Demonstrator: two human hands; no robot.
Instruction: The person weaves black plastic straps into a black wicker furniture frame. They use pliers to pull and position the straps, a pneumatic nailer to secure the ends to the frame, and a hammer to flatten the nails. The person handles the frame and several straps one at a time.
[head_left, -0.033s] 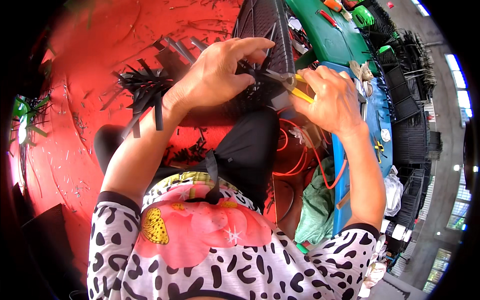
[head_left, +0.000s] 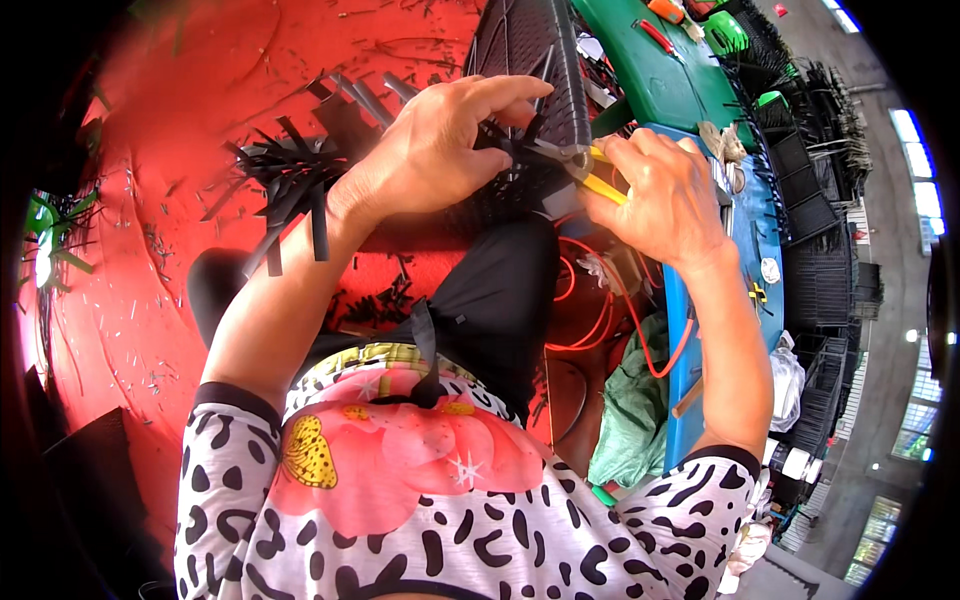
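Note:
A black woven piece [head_left: 545, 60], seemingly of flat plastic strips, stands against my knees, with loose strip ends [head_left: 290, 165] fanning out to the left. My left hand [head_left: 450, 140] is bent over it, the index finger stretched out. Its thumb and curled fingers close around black strips, partly hidden by the hand. In my right hand [head_left: 665, 190] are pliers [head_left: 605, 188] with yellow handles. Their grey jaws point left into the strips, close to my left thumb. Whether the jaws bite on a strip is too dark to tell.
Strip scraps lie over the red floor [head_left: 130, 290]. To the right stand a blue bench [head_left: 683, 425] and a green table [head_left: 690, 90] bearing a red-handled tool [head_left: 655, 38]. A red hose [head_left: 640, 345] loops beside a green sack [head_left: 635, 420]. Black woven panels [head_left: 805, 190] are stacked beyond.

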